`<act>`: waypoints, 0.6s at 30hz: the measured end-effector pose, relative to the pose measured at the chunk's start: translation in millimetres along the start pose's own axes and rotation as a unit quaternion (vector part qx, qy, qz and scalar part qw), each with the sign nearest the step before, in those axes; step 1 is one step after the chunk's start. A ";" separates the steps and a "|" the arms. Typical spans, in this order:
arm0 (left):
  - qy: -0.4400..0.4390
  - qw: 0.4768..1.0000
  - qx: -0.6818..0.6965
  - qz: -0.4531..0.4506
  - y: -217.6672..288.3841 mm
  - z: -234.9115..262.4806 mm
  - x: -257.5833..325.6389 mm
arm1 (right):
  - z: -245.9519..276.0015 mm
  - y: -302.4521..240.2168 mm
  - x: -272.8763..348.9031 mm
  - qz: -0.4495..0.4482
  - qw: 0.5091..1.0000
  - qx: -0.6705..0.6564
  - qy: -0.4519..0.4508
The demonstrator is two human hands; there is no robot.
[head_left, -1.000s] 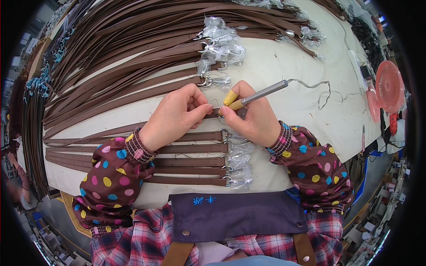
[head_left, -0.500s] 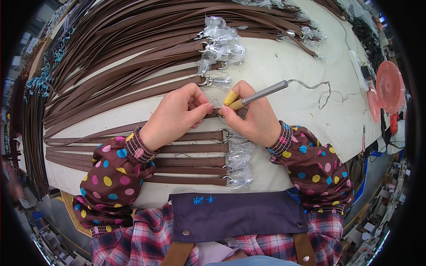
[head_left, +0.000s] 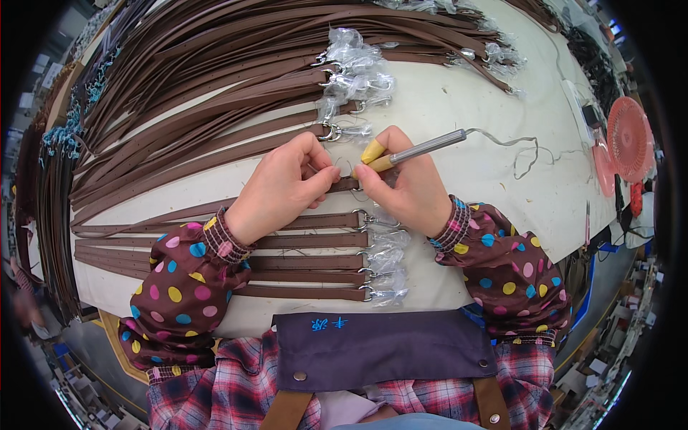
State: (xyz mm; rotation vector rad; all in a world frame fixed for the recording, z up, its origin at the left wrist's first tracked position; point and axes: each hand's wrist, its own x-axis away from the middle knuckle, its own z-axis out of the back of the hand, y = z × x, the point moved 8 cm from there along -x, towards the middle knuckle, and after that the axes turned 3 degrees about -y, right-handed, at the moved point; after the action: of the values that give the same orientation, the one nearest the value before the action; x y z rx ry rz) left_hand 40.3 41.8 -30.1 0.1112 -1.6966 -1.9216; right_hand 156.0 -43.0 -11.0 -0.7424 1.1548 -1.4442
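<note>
A brown strap point(head_left: 347, 184) with a metal ring at its end lies between my hands, and a thin dark thread curls up beside it. My left hand point(head_left: 283, 188) is closed in a pinch on this strap near the ring, its fingertips partly covering it. My right hand point(head_left: 410, 192) is closed around a corded pen-shaped tool point(head_left: 430, 145) with a grey metal barrel and a yellowish front part. The tool's tip points at the strap end and is hidden by the fingers. A yellow cover sits on one right fingertip.
Several finished-looking brown straps point(head_left: 308, 261) lie below my hands, their metal clasps in clear plastic wrap point(head_left: 387, 258). A large pile of straps point(head_left: 215, 64) fills the far left of the pale table point(head_left: 473, 107). At the right stands a pink fan point(head_left: 631, 140), near the tool's grey cord point(head_left: 527, 143).
The right hand and tool have shifted very slightly to the right. The strap end is a little more visible between the hands; the left hand has barely moved.
</note>
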 end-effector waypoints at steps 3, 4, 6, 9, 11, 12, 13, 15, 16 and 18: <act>0.000 1.000 0.005 0.004 1.2 -0.9 0.3 | -0.4 1.3 -0.3 -0.002 1.000 -0.001 -0.001; 0.003 1.000 0.006 0.006 1.3 -0.8 0.5 | -0.6 1.6 -0.5 0.000 1.000 -0.003 -0.002; 0.006 1.000 0.006 0.008 1.2 -0.6 0.5 | -0.5 1.4 -0.2 -0.004 1.000 0.002 -0.002; 0.004 1.000 0.009 0.009 -0.2 -0.7 0.2 | -0.7 2.4 -0.2 -0.008 1.000 0.004 -0.002; 0.003 1.000 0.008 0.006 0.0 -0.5 0.6 | -1.2 2.4 -0.5 -0.006 1.000 0.000 -0.002; 0.003 1.000 0.008 0.005 0.4 -0.6 0.7 | -1.0 2.4 -0.3 -0.008 1.000 0.004 -0.002; 0.002 1.000 0.012 0.005 0.8 -0.8 0.8 | -0.9 2.3 -0.2 -0.010 1.000 0.008 -0.002; 0.001 1.000 0.015 0.004 1.1 -1.0 0.8 | -0.9 2.6 -0.3 -0.009 1.000 0.006 -0.001; 0.002 1.000 0.012 0.006 0.9 -0.9 0.6 | -0.9 2.9 -0.4 -0.007 1.000 0.003 -0.001; 0.002 1.000 0.009 0.007 0.2 -0.4 0.6 | -1.0 2.9 -0.4 -0.008 1.000 0.003 -0.002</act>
State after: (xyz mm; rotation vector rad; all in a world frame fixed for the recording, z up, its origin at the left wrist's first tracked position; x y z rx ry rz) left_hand 40.0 41.1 -29.8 0.1107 -1.7071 -1.8953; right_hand 156.2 -42.2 -14.0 -0.7512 1.1435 -1.4587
